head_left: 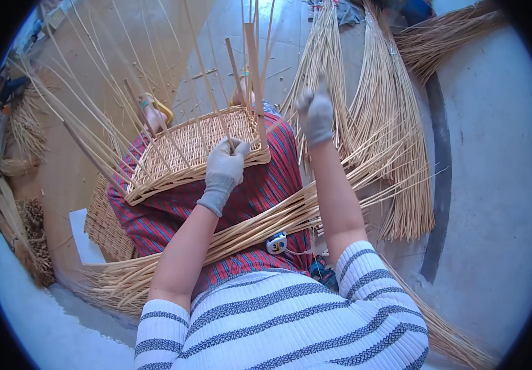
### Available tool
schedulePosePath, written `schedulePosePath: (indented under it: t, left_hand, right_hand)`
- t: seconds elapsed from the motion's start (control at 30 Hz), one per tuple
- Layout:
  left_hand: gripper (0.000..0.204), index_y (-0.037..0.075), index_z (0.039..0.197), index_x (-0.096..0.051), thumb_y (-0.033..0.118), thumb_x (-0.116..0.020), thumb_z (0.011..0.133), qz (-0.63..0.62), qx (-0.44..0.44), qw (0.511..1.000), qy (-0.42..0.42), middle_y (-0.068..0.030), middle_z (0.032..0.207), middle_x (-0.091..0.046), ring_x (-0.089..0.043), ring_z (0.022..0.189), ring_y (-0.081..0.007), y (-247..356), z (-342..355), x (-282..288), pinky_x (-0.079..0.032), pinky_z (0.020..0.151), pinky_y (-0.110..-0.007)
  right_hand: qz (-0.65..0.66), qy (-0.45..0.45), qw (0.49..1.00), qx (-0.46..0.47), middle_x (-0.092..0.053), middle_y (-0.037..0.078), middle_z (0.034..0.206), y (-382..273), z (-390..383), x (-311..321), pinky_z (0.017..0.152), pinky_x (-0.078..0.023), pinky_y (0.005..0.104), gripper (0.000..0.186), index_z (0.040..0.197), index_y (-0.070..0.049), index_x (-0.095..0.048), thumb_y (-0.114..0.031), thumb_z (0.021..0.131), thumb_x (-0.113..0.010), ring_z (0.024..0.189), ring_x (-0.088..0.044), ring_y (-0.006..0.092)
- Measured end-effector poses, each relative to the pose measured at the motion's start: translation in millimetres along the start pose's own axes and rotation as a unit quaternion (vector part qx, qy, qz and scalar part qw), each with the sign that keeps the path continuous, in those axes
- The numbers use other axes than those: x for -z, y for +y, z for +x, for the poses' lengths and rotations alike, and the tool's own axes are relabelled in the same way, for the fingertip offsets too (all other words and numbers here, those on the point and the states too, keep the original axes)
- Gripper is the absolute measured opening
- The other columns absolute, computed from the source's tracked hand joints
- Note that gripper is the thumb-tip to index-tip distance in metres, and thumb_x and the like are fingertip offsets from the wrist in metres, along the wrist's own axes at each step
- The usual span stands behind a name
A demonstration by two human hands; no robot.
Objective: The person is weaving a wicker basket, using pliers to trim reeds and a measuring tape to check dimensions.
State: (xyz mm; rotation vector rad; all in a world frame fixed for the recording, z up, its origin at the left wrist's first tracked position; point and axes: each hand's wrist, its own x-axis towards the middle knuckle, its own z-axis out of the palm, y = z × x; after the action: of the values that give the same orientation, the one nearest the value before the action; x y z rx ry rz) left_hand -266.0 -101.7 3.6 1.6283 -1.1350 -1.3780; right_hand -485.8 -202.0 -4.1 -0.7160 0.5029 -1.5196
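Note:
A partly woven wicker basket (183, 148) lies tilted across my lap, with thin upright rods and several flat wooden stakes rising from its edge. My left hand (226, 165), in a light grey knit glove, is at the near rim, its fingers closed round a wicker rod (233, 147). To the right of the basket, my gloved right hand (316, 116) is raised and apart from the rim. Its fingers look curled, but motion blurs them. Whether a strand runs through them is hard to make out.
A bundle of wicker rods (260, 223) lies across my lap under my forearms. On it sits a white tape measure (276, 243). Long rod bundles (395, 135) spread over the floor at right. A woven panel (107, 222) leans at left, beside a white sheet (84, 237).

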Motion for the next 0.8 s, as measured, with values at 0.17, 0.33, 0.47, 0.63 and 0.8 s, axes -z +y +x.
schedulePosePath:
  t: [0.17, 0.33, 0.47, 0.63, 0.8]
  left_hand:
    - [0.053, 0.010, 0.137, -0.050, 0.018, -0.071, 0.089, 0.113, -0.191, 0.966, 0.133, -0.0021, 0.089, -0.064, -0.060, 0.058, -0.0132, 20.4, -35.1, 3.9, -0.047, 0.052, -0.032]
    - [0.086, 0.023, 0.153, -0.038, 0.028, -0.078, 0.078, 0.487, -0.440, 0.747, 0.100, 0.0007, 0.114, -0.061, -0.063, 0.091, -0.0204, 20.7, -25.5, -16.0, -0.046, 0.082, -0.046]
    - [0.073, 0.035, 0.145, -0.050, 0.034, -0.077, 0.077, 0.483, -0.433, 0.759, 0.065, 0.0008, 0.108, -0.060, -0.063, 0.091, -0.0201, 3.3, -9.7, -24.4, -0.044, 0.079, -0.042]
    - [0.050, 0.026, 0.125, -0.066, 0.033, -0.075, 0.077, 0.481, -0.418, 0.770, 0.026, -0.0017, 0.110, -0.064, -0.065, 0.095, -0.0234, -8.7, -9.3, -21.3, -0.048, 0.078, -0.041]
    - [0.046, 0.030, 0.130, -0.062, 0.034, -0.070, 0.084, 0.462, -0.426, 0.777, 0.035, 0.0000, 0.109, -0.062, -0.064, 0.089, -0.0214, -7.5, -8.1, -20.1, -0.048, 0.077, -0.041]
  right_hand:
    - [0.181, 0.265, 0.947, 0.013, -0.051, 0.001, 0.069, 16.0, -42.9, 69.2, 0.065, -0.052, 0.0314, 0.042, 0.127, -0.017, -0.052, -0.050, 0.104, -0.043, 0.063, -0.054, 0.0153]
    - [0.227, 0.263, 0.938, 0.003, -0.067, 0.016, 0.105, 2.4, -39.0, 23.5, 0.084, -0.055, 0.0434, 0.045, 0.125, -0.014, -0.057, -0.051, 0.103, -0.043, 0.089, -0.067, 0.0280]
    - [-0.541, 0.297, 0.761, 0.201, -0.064, 0.017, 0.116, -0.8, -45.6, -34.4, 0.084, -0.054, 0.0415, 0.047, 0.125, -0.004, -0.054, -0.044, 0.106, -0.041, 0.096, -0.067, 0.0291]
    - [-0.221, -0.009, 0.953, -0.205, -0.048, -0.003, 0.062, 36.5, -7.9, -58.8, 0.042, -0.035, 0.0303, 0.052, 0.098, -0.006, -0.063, -0.055, 0.103, -0.044, 0.048, -0.044, 0.0110]
    - [-0.119, -0.019, 0.945, -0.304, -0.043, -0.003, 0.057, 47.0, 8.5, -54.9, 0.039, -0.031, 0.0255, 0.053, 0.089, -0.007, -0.061, -0.056, 0.102, -0.046, 0.043, -0.039, 0.0079]
